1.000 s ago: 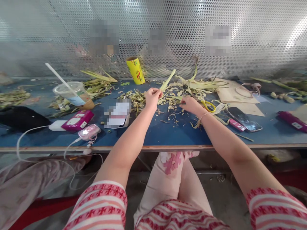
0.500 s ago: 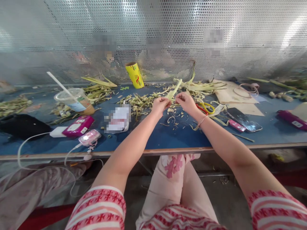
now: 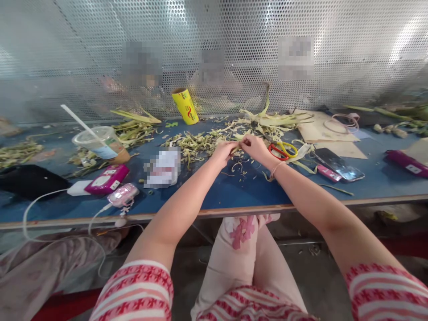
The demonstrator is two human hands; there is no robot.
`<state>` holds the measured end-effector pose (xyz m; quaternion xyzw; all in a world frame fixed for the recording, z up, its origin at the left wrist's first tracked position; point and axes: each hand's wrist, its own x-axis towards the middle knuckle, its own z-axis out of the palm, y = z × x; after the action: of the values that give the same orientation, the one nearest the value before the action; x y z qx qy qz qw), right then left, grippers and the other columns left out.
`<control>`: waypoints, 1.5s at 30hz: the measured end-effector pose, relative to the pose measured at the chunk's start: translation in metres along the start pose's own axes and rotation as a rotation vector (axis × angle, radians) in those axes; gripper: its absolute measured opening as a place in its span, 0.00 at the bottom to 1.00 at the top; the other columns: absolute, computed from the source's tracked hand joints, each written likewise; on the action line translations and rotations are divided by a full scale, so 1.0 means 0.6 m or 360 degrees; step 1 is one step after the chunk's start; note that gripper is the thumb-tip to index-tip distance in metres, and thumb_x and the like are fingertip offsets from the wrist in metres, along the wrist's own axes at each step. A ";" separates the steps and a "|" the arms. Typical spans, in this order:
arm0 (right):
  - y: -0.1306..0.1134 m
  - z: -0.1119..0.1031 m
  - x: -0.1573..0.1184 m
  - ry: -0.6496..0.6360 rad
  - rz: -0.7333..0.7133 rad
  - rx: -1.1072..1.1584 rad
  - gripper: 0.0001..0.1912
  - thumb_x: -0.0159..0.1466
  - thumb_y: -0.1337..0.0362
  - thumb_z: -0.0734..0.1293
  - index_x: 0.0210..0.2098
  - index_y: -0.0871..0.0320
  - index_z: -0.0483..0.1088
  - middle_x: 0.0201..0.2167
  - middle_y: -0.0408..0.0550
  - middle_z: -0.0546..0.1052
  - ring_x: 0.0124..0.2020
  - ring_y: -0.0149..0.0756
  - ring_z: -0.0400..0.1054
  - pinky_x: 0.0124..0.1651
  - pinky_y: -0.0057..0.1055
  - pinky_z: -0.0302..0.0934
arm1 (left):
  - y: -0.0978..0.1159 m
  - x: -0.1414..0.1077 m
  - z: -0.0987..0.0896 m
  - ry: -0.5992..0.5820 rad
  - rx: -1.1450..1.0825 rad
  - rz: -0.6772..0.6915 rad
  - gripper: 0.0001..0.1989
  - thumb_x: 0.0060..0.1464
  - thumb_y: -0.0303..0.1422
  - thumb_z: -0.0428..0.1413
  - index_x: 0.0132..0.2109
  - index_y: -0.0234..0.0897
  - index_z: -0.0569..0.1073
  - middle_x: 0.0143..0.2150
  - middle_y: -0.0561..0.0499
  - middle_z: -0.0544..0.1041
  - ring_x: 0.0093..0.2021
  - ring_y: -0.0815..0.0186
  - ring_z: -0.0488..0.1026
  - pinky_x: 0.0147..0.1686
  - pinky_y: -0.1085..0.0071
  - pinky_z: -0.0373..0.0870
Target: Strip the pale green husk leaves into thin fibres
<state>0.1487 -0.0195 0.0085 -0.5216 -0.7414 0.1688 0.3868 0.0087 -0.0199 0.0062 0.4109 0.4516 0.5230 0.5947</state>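
Note:
My left hand (image 3: 226,150) is closed in a pinch over the middle of the blue table. Between its fingertips is a pale green plant strip (image 3: 236,150), mostly hidden by the hands. Close against it, my right hand (image 3: 254,146) has its thumb and forefinger pinched together at the same strip. Just behind the hands lies a heap of pale green plant shreds (image 3: 197,145). Longer pale leaves (image 3: 274,120) lie behind my right hand. Scissors (image 3: 283,150) with red and yellow handles rest beside my right wrist.
A yellow tube (image 3: 186,106) stands tilted near the perforated metal panel (image 3: 247,53). To the left are a lidded drink cup (image 3: 102,145), a magenta device (image 3: 107,179) and a white cable (image 3: 28,214). At right lie a phone (image 3: 339,165) and brown card (image 3: 321,127).
My right hand has moved left to meet my left hand. The strip, which earlier pointed up from the left fingers, is now largely covered. The view has shifted slightly.

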 end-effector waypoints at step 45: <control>0.007 0.012 0.010 0.0100 0.0012 0.0223 0.11 0.62 0.65 0.65 0.35 0.59 0.82 0.29 0.46 0.79 0.29 0.33 0.67 0.36 0.29 0.59 | -0.011 0.013 -0.008 0.0121 0.0220 0.0450 0.07 0.46 0.21 0.61 0.24 0.34 0.75 0.17 0.57 0.68 0.21 0.75 0.62 0.27 0.76 0.59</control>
<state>0.1450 -0.0117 0.0036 -0.5012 -0.7132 0.2053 0.4449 0.0062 -0.0130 -0.0024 0.4901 0.4465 0.5843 0.4680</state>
